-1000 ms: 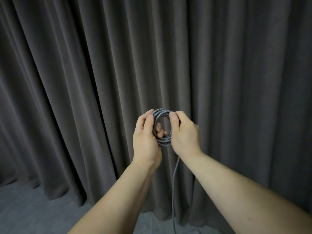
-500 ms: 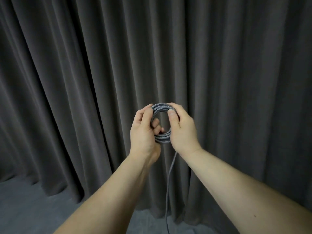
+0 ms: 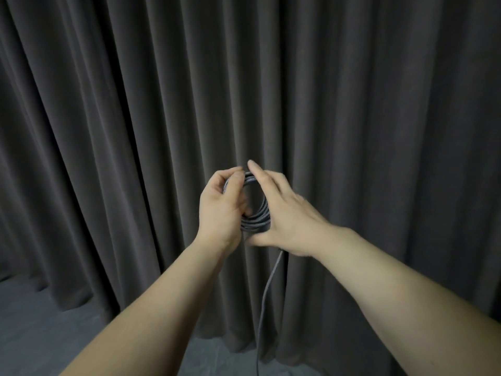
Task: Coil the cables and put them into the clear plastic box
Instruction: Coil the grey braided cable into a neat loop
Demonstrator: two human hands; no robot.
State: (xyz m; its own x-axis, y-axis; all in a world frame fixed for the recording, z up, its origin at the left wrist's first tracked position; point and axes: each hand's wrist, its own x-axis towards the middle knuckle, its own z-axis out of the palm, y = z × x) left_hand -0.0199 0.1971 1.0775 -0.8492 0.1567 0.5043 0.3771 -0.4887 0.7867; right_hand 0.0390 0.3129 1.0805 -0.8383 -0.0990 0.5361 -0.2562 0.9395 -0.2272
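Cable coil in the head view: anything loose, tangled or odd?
Nothing is tangled. The coil sits between the left hand and right hand, but an unwound tail hangs toward the floor.

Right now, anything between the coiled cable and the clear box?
Cannot say: the box is not in view. The left hand grips the cable coil, the right hand rests open against it, and a loose tail hangs uncoiled before the curtain.
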